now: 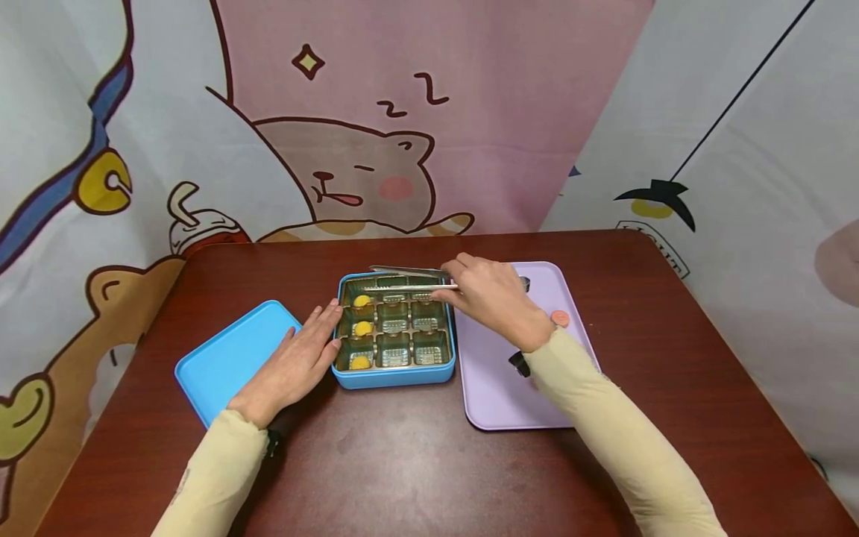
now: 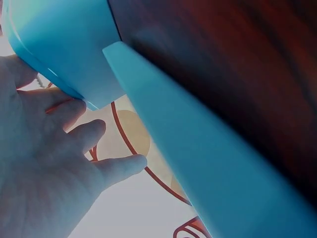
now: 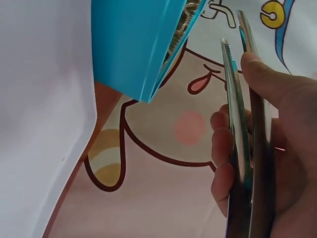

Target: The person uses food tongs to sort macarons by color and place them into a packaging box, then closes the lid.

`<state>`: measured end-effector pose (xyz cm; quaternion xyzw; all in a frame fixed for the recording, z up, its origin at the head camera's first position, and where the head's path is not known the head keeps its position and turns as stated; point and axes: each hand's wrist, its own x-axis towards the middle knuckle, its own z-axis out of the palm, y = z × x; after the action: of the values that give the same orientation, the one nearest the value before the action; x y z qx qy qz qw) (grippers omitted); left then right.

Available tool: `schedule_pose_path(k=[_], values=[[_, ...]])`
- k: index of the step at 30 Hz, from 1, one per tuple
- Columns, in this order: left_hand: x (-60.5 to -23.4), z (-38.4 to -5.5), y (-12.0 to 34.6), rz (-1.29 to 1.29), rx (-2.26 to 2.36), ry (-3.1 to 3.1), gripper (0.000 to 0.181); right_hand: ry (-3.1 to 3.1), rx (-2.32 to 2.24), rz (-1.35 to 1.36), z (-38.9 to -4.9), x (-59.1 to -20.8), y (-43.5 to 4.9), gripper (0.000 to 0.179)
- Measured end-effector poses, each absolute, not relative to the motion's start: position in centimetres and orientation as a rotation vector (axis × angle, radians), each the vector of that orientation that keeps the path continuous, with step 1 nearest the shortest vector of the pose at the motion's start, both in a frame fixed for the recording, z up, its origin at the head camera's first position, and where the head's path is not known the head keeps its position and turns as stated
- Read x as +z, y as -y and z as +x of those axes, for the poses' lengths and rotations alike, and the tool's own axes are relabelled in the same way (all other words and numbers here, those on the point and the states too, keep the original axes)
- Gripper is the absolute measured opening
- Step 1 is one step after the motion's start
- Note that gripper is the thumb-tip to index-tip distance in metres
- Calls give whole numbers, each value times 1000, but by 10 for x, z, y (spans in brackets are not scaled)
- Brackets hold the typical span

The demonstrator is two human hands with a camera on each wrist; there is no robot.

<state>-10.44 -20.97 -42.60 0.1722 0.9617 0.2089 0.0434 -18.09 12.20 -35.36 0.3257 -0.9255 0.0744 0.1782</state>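
Note:
A blue box (image 1: pixel 396 379) with a gold divided insert stands mid-table. Three of its left-hand compartments each hold a small yellow piece (image 1: pixel 363 328). My left hand (image 1: pixel 298 362) rests its extended fingers against the box's left side; in the left wrist view, the fingers (image 2: pixel 86 135) are spread beside the blue wall. My right hand (image 1: pixel 493 294) grips metal tongs (image 1: pixel 409 288) above the back row of compartments. Their tips stand apart with nothing seen between them, and the right wrist view shows the tongs (image 3: pixel 237 119) between thumb and curled fingers.
Left of the box lies a flat blue lid (image 1: pixel 235 358), partly beneath my left hand and forearm. A lilac tray (image 1: pixel 496 399) sits at the box's right, with a round pinkish-orange piece (image 1: pixel 560 318) on it. My right forearm covers part of that tray. A printed curtain hangs behind the table.

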Motion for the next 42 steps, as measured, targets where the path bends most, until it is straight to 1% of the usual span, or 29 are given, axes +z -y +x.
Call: schedule_pose_path(k=[9,19,31,42], values=[[-425,-104,211,520,627,-2948,62,2672,268,855,-160,-344,-148,47],[-423,-103,210,514,650,-2932,63,2712,284,833,-152,-338,-180,47],[-424,-105,208,529,638,-2926,63,2804,323,724,-133,-335,-222,51],[-423,-105,209,519,625,-2921,63,2746,363,644,-113,-338,-252,45]])
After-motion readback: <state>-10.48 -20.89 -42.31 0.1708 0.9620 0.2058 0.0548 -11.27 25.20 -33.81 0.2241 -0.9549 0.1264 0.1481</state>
